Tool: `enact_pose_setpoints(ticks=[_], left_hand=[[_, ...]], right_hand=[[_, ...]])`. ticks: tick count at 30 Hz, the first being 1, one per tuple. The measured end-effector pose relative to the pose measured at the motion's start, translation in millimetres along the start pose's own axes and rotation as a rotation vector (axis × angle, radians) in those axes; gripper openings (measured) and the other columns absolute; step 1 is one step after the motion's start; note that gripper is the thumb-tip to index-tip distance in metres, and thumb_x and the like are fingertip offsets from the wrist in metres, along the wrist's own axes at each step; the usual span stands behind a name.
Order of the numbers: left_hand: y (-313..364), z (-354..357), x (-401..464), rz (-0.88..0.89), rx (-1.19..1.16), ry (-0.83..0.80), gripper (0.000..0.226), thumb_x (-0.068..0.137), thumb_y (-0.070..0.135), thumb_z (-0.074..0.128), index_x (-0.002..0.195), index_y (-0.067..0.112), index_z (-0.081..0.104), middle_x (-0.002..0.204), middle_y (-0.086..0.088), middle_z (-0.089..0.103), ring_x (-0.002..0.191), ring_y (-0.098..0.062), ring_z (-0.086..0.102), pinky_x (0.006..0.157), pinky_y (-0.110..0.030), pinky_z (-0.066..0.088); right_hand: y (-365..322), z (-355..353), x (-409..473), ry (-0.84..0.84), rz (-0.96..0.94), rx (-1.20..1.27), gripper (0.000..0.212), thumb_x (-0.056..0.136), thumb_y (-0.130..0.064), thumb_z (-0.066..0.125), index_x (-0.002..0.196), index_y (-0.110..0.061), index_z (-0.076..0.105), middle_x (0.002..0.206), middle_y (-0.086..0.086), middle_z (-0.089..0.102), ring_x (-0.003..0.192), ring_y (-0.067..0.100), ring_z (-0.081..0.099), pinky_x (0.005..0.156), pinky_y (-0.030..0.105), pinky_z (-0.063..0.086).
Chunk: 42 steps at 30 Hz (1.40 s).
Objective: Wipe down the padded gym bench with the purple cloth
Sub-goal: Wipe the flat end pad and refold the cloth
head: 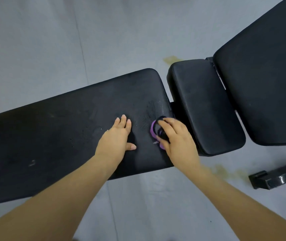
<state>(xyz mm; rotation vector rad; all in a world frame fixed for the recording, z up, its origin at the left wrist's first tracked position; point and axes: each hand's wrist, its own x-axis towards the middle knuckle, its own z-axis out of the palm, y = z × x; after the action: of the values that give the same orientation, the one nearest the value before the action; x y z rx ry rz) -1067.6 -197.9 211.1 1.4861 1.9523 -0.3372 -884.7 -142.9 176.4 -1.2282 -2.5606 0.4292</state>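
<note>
Black bench pad (60, 133) bears left hand (117, 138) flat; right hand (177, 136) grips purple cloth (153, 131).

Black padded gym bench (60, 133) runs from 9 o'clock to centre, its surface scuffed with pale nicks and speckled with droplets near its 3 o'clock end. Left hand (117, 136) rests flat on the padding, fingers straight. Just beside it toward 3 o'clock, right hand (177, 138) grips a bunched purple cloth (154, 131) against the pad. A smaller seat pad (206, 105) and a larger back pad (263, 70) follow toward 2 o'clock. Grey floor (52, 40) beneath carries yellowish stains (225, 171) and a black frame foot (277, 178) at 4 o'clock.
</note>
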Motion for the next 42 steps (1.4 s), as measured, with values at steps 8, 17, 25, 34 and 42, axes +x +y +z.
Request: enact_pose_setpoints(ticks=[8,17,25,34,42], left_hand=[[-0.1,2.7,2.4,-0.008,0.023,-0.009,0.084,0.093,0.037,0.052,0.151,0.014,-0.003,0.158,-0.003,-0.014,0.146,-0.019,-0.005,0.112,-0.037,0.025],[2.0,1.4,-0.1,-0.023,-0.007,0.007,0.084,0.092,0.035,0.055,0.151,0.014,-0.001,0.158,-0.003,-0.013,0.147,-0.019,-0.004,0.112,-0.035,0.025],[-0.5,3.4,-2.5,-0.014,-0.023,0.05,0.083,0.091,0.036,0.056,0.151,0.015,0.001,0.159,-0.001,-0.01,0.147,-0.019,-0.002,0.111,-0.036,0.026],[-18.1,20.7,-23.0,0.078,-0.147,0.17,0.087,0.089,0.045,0.055,0.151,0.023,-0.001,0.158,0.006,-0.012,0.146,-0.011,-0.003,0.118,-0.035,0.019],[-41.7,47.9,-46.3,-0.027,-0.168,0.142,0.102,0.078,0.04,0.07,0.151,0.023,0.002,0.158,0.006,-0.011,0.146,-0.013,-0.003,0.117,-0.04,0.023]], right_hand=[[-5.0,13.7,82.5,0.023,0.052,0.004,0.043,0.093,-0.03,0.051,0.132,-0.01,0.049,0.138,0.008,0.046,0.124,0.028,0.042,0.101,0.039,0.04],[-7.6,4.5,24.2,-0.038,-0.014,-0.062,0.051,0.077,-0.024,0.073,0.123,-0.01,0.057,0.123,0.011,0.058,0.112,0.031,0.055,0.094,0.041,0.047],[-5.1,6.2,51.6,-0.003,-0.003,-0.05,0.046,0.092,-0.032,0.054,0.133,-0.011,0.048,0.136,0.01,0.048,0.124,0.028,0.044,0.103,0.038,0.037],[-13.5,1.6,-6.4,-0.011,0.047,-0.116,0.045,0.085,-0.035,0.056,0.122,-0.01,0.058,0.123,0.013,0.056,0.111,0.034,0.054,0.092,0.044,0.048],[-24.8,14.9,23.0,-0.001,0.035,-0.128,0.046,0.092,-0.039,0.046,0.131,-0.015,0.05,0.135,0.01,0.048,0.121,0.032,0.046,0.098,0.041,0.037]])
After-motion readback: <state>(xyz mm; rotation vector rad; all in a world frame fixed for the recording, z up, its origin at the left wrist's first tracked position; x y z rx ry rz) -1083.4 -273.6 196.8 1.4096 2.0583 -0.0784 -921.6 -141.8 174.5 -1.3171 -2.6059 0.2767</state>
